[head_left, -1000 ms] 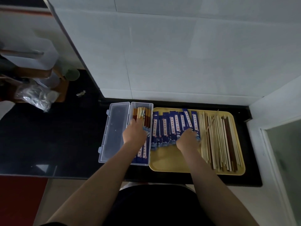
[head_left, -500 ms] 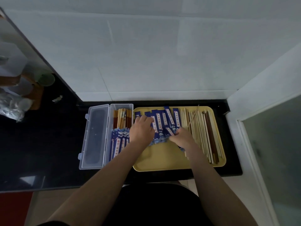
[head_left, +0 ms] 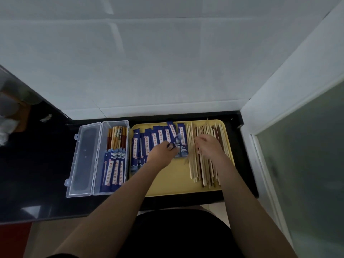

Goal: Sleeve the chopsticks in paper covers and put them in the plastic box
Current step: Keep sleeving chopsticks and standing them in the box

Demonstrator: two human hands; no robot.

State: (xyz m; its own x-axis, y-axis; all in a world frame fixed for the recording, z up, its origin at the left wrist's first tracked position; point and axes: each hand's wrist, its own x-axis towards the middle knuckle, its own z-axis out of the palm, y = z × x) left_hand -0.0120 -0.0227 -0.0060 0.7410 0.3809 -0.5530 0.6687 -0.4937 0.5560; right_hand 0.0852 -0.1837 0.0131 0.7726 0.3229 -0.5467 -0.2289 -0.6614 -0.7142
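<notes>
Chopsticks loose on yellow tray; right hand fingers pinch one, left hand fingers pinch blue paper cover.

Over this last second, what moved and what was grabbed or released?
The left hand left the plastic box and now pinches a blue paper cover on the yellow tray. The right hand shifted right onto the bare chopsticks; its grip is unclear. Box and tray stayed put.

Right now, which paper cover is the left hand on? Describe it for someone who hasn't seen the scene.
Find the yellow tray on the black counter. Blue paper covers lie across its left half; the left hand touches the blurred cover near the row's right end, beside the bare chopsticks.
</notes>
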